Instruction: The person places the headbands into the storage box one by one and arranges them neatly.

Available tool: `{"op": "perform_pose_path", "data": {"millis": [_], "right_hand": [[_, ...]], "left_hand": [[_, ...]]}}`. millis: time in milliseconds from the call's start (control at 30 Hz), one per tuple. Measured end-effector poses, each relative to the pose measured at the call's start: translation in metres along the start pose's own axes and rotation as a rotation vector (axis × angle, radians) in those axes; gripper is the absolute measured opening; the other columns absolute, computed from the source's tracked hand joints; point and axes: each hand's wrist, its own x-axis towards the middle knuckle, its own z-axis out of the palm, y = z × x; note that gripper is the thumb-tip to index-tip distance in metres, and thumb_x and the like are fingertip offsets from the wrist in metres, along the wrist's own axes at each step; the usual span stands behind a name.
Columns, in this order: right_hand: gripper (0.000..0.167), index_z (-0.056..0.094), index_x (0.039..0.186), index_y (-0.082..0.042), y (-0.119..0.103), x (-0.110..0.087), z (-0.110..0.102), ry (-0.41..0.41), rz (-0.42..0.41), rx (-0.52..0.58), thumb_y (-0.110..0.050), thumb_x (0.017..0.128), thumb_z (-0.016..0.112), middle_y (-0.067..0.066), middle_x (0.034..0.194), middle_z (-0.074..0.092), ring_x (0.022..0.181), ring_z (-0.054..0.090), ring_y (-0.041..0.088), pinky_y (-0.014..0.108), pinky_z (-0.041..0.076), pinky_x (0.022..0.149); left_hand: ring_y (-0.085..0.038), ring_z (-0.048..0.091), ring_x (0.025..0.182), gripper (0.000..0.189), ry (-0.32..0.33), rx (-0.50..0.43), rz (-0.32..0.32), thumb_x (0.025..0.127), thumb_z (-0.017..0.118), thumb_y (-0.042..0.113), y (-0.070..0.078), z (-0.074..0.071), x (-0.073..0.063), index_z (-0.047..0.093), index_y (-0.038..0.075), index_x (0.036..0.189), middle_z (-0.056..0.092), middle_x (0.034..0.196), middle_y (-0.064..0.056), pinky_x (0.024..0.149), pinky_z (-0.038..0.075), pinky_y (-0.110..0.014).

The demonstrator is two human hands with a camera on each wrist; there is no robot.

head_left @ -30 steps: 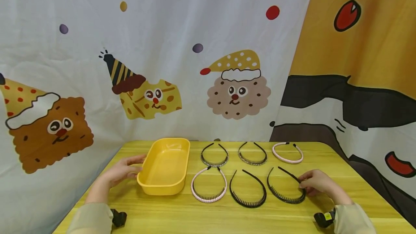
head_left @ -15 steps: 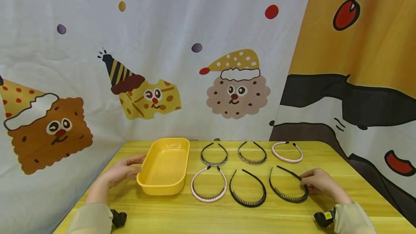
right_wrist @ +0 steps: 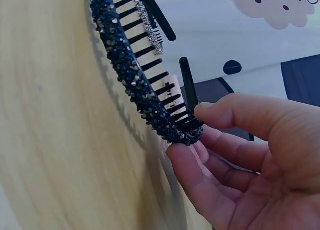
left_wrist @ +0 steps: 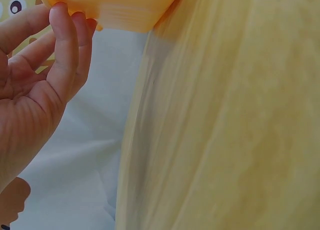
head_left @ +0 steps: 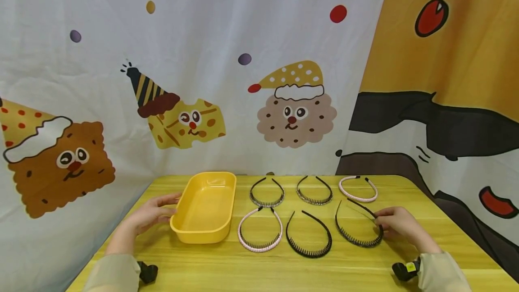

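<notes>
In my right hand (head_left: 397, 223) I pinch the right side of a black headband (head_left: 358, 240) with comb teeth. The right wrist view shows its outer band (right_wrist: 131, 80) crusted with dark glittery stones, and its shadow falls apart from it on the table. My left hand (head_left: 152, 213) touches the left outer wall of a yellow plastic tray (head_left: 186, 236); its fingertips (left_wrist: 59, 12) rest against that wall in the left wrist view. A plain black toothed headband (head_left: 309, 253) lies left of the held one, beside a pink headband (head_left: 261, 249).
Farther back on the wooden table (head_left: 259, 274) lie two black headbands with sparkly fronts, one left (head_left: 267, 203) and one in the middle (head_left: 314, 201), and another pink headband (head_left: 358, 199). A cartoon-printed curtain (head_left: 227, 35) hangs behind the table.
My right hand has taken the black stone-covered headband slightly rightward, then up off the table and away from me. The left hand and the tray have stayed in place.
</notes>
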Motion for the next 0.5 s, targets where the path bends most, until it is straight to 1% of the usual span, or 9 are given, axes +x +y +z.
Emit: {"op": "perform_pose_path", "data": {"millis": [133,233,367,500], "right_hand": [[0.044,0.055,0.119,0.019,-0.0004,-0.0011,0.0013,-0.004,-0.019,0.031,-0.009,0.087,0.065,0.013,0.097,0.066,0.082,0.063,0.022,0.037,0.057,0.068],[0.044,0.055,0.12,0.02,-0.0011,-0.002,0.0022,-0.001,-0.025,0.049,-0.008,0.087,0.065,0.013,0.094,0.066,0.081,0.064,0.022,0.038,0.058,0.068],[0.045,0.054,0.121,0.02,-0.002,-0.0018,0.0014,0.001,-0.046,0.037,-0.008,0.088,0.065,0.012,0.095,0.066,0.081,0.064,0.02,0.037,0.058,0.068],[0.044,0.052,0.121,0.022,-0.0032,-0.0001,-0.0016,0.001,-0.073,0.023,-0.008,0.09,0.063,0.016,0.097,0.067,0.083,0.065,0.022,0.039,0.058,0.068]], "left_hand": [[-0.032,0.054,0.12,0.068,0.003,-0.006,-0.006,0.097,0.058,0.01,-0.0005,-0.0003,-0.0011,0.02,-0.007,0.151,0.023,0.148,-0.037,0.092,0.05,-0.044],[-0.029,0.054,0.12,0.068,0.0,-0.007,-0.012,0.097,0.058,0.01,-0.0004,-0.0002,-0.0016,0.02,-0.007,0.151,0.023,0.149,-0.036,0.093,0.05,-0.044],[-0.022,0.057,0.116,0.069,-0.006,-0.031,-0.015,0.097,0.059,0.009,0.0005,-0.0003,-0.0024,0.019,-0.007,0.151,0.021,0.15,-0.036,0.093,0.05,-0.043],[-0.02,0.058,0.115,0.07,-0.004,-0.041,-0.013,0.097,0.059,0.01,0.0023,0.0007,-0.0019,0.019,-0.008,0.151,0.02,0.15,-0.036,0.092,0.05,-0.041]]}}
